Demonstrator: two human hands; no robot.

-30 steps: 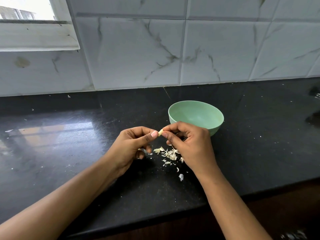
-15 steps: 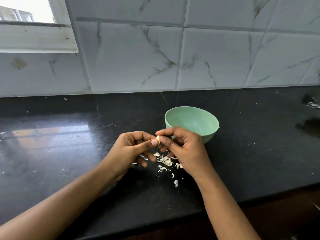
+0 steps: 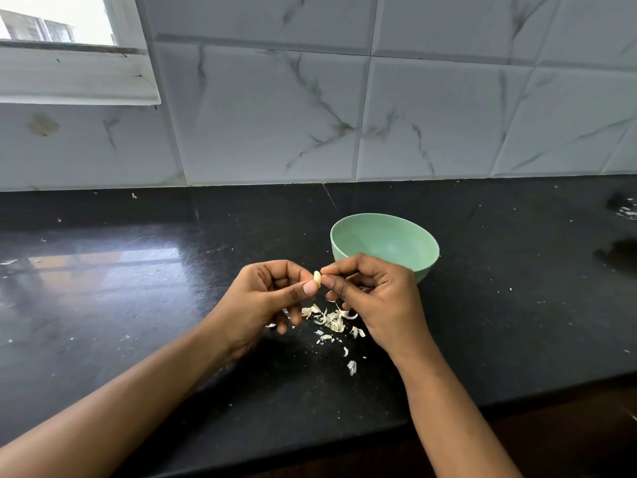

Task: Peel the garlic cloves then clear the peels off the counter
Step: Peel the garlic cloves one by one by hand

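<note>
Two hands meet above the black counter (image 3: 138, 305), just in front of a pale green bowl (image 3: 389, 241), and between them they hold one small garlic clove (image 3: 317, 278) clear of the surface. The left hand (image 3: 262, 298) pinches the clove between thumb and forefinger, its other fingers (image 3: 287, 315) curled loosely and hanging down toward the counter. The right hand (image 3: 375, 305) comes in from the other side, thumb and forefinger closed on the same clove and the remaining fingers bent in under the palm. The clove looks pale yellow and stands roughly upright between the fingertips; from here I cannot tell how much skin is on it. Directly beneath the hands lie the peels (image 3: 332, 320), a loose scatter of thin whitish bits on the counter, some partly hidden under the right hand. A few strays trail toward the near edge, among them a bigger flake (image 3: 351, 367) lying apart from the rest. The bowl stands upright behind the right hand, which covers part of its front wall. Far off at the right end of the counter there are more pale scraps (image 3: 625, 212). Behind it all rises a wall (image 3: 275, 125) of grey-veined white tiles, with a window (image 3: 55, 25) at the upper left whose light shines on the counter below it.
</note>
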